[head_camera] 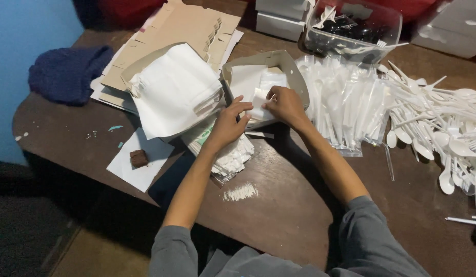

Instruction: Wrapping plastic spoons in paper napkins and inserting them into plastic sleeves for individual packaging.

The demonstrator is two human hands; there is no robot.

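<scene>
In the head view, both hands meet over an open cardboard box (292,69) that stands near the middle of the brown surface (279,215). The left hand (229,123) rests at the box's near edge, fingers bent and close together, touching a white folded napkin (253,84) that lies inside the box. The right hand (284,105) has its grip closed on a small white packet (259,97), pinched between thumb and fingertips, just above the napkin.

To do this step well, I think the left hand should keep the napkin flat while the right one lays the packet down straight, so nothing slides under the paper.

Just left of the box sits a thick stack of white napkins (174,90), with flat cardboard sheets (181,25) behind it. Right of the box lies a pile of wrapped plastic cutlery (345,102), and further right loose white spoons (443,133). A clear container (358,31) with dark things stands behind. Near the left edge is a brown piece on white paper (139,158).
</scene>
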